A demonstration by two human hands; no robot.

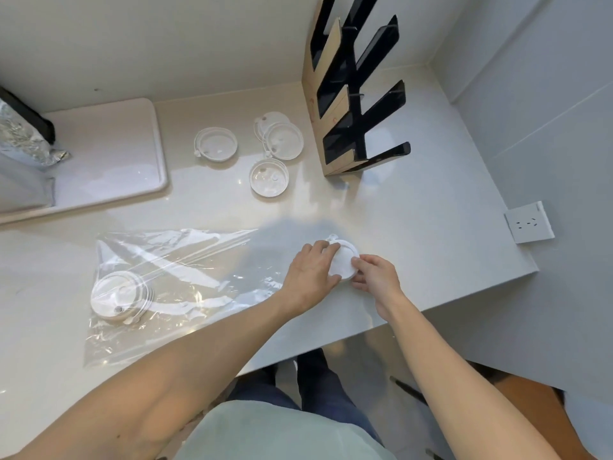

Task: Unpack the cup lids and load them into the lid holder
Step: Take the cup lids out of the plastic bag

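Both hands hold a small stack of white cup lids (344, 259) on the counter near its front edge. My left hand (311, 273) covers the stack's left side; my right hand (374, 275) pinches its right rim. A clear plastic bag (185, 280) lies flat to the left, with more white lids (120, 295) inside at its left end. Several loose lids lie farther back: one lid (215, 143), an overlapping pair (282, 137), and a single lid (268, 176). The black and tan lid holder (351, 94) stands upright behind them, its slots bare.
A white tray (109, 154) sits at the back left, with a foil bag (20, 137) leaning at its left end. A wall socket (529, 222) is on the right wall. The counter's front edge runs just below my hands.
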